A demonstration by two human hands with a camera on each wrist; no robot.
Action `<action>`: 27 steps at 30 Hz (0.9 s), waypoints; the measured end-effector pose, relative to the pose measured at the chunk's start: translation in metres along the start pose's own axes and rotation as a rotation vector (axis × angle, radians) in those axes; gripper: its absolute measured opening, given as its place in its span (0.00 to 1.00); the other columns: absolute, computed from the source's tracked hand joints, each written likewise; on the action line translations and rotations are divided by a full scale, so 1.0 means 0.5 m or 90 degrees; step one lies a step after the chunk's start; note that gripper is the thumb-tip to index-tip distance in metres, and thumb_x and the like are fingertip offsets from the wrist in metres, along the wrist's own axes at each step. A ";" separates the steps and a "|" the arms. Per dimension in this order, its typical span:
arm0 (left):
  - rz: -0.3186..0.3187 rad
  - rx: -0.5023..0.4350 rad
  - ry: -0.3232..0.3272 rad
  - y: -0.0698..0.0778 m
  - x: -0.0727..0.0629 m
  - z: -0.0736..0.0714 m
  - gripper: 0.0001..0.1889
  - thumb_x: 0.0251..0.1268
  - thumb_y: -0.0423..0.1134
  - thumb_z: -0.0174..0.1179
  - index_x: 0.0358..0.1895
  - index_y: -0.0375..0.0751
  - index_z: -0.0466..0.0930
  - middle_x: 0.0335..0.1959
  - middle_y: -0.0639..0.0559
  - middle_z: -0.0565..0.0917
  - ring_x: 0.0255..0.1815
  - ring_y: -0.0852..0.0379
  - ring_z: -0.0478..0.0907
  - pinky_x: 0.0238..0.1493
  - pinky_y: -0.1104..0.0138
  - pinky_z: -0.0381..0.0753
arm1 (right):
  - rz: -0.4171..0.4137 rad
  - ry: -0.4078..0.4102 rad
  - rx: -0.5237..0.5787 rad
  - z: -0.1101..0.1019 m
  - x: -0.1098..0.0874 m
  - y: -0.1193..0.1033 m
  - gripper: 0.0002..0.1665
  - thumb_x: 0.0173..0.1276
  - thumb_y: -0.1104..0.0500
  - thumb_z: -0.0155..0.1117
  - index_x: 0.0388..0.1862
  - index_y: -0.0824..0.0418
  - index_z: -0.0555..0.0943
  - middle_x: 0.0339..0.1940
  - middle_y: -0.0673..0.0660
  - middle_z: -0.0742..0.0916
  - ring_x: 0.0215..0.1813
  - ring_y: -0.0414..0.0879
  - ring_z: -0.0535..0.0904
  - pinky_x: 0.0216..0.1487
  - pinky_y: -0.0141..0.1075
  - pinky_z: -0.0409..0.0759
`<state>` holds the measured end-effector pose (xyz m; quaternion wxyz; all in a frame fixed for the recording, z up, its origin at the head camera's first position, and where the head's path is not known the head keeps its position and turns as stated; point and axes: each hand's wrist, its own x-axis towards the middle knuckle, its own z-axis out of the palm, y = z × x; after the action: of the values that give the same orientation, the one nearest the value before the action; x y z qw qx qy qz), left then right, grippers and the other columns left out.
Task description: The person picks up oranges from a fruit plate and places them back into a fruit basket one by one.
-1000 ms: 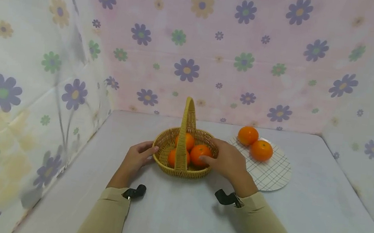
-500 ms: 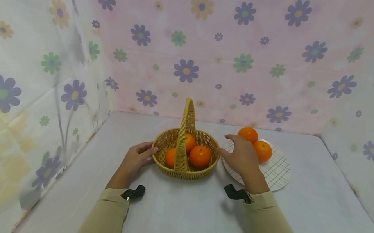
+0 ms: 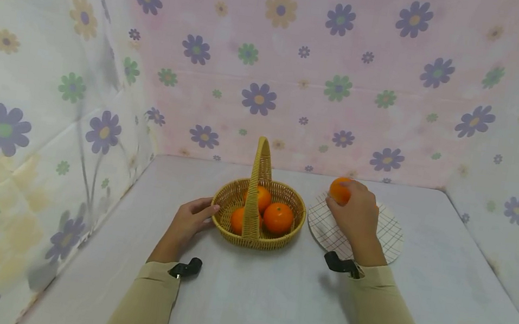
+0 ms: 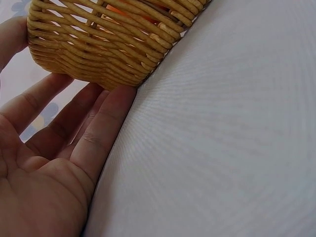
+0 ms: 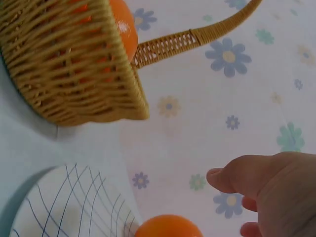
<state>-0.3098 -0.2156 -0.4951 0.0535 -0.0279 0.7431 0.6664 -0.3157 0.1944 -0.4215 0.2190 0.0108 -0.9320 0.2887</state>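
Note:
A woven basket (image 3: pixel 256 242) with a tall handle holds oranges (image 3: pixel 278 218), three of them visible. My left hand (image 3: pixel 188 225) touches its left end, the thumb at the rim. In the left wrist view the fingers (image 4: pixel 94 140) extend fairly straight to the basket's outer wall. My right hand (image 3: pixel 356 213) is over the plate (image 3: pixel 389 236), its fingertips overlapping an orange (image 3: pixel 339 190) at the plate's back left. Another orange there is almost wholly hidden behind the hand. In the right wrist view the thumb (image 5: pixel 242 175) is extended, apart from the orange (image 5: pixel 169 227) below.
A white cloth covers the table (image 3: pixel 241 302). Flowered fabric walls (image 3: pixel 301 69) stand behind and at both sides. Dark wrist-camera mounts (image 3: pixel 187 268) stick out from both sleeves.
My right hand has left the basket's right side and moved right, over the oranges on the plate. The left hand stays at the basket's left end.

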 end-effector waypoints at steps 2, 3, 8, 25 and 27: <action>0.002 -0.004 -0.002 0.000 -0.001 0.000 0.26 0.71 0.50 0.67 0.67 0.45 0.79 0.68 0.49 0.79 0.65 0.48 0.81 0.56 0.62 0.88 | 0.006 0.028 0.002 0.001 0.003 0.008 0.33 0.66 0.49 0.74 0.65 0.63 0.79 0.70 0.66 0.80 0.65 0.70 0.75 0.64 0.68 0.76; 0.004 -0.007 -0.003 0.000 -0.001 0.000 0.25 0.71 0.50 0.67 0.67 0.45 0.79 0.68 0.49 0.79 0.65 0.48 0.81 0.56 0.62 0.88 | 0.015 0.032 0.006 0.003 0.004 0.013 0.35 0.66 0.48 0.75 0.67 0.63 0.78 0.72 0.66 0.78 0.68 0.70 0.73 0.68 0.68 0.73; 0.001 -0.009 0.000 0.003 -0.002 0.001 0.25 0.72 0.49 0.67 0.67 0.44 0.79 0.68 0.48 0.79 0.65 0.48 0.81 0.56 0.62 0.88 | 0.085 0.017 0.048 0.008 0.009 0.039 0.51 0.63 0.45 0.77 0.78 0.64 0.66 0.84 0.66 0.62 0.82 0.70 0.55 0.79 0.71 0.55; -0.011 0.010 0.010 0.004 -0.002 0.002 0.26 0.72 0.51 0.66 0.68 0.47 0.79 0.68 0.50 0.79 0.65 0.49 0.81 0.58 0.61 0.87 | 0.216 -0.045 0.135 0.025 0.008 0.097 0.67 0.63 0.44 0.78 0.86 0.61 0.44 0.87 0.64 0.51 0.84 0.69 0.49 0.81 0.68 0.53; -0.011 0.009 0.009 0.004 -0.003 0.002 0.26 0.72 0.51 0.67 0.68 0.47 0.79 0.68 0.49 0.79 0.65 0.49 0.81 0.58 0.61 0.87 | 0.225 -0.047 0.141 0.028 0.007 0.100 0.67 0.63 0.45 0.78 0.86 0.61 0.44 0.86 0.65 0.53 0.83 0.69 0.54 0.81 0.66 0.56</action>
<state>-0.3087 -0.2144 -0.4929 0.0541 -0.0390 0.7478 0.6605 -0.3319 0.2290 -0.4571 0.1280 -0.1185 -0.8895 0.4224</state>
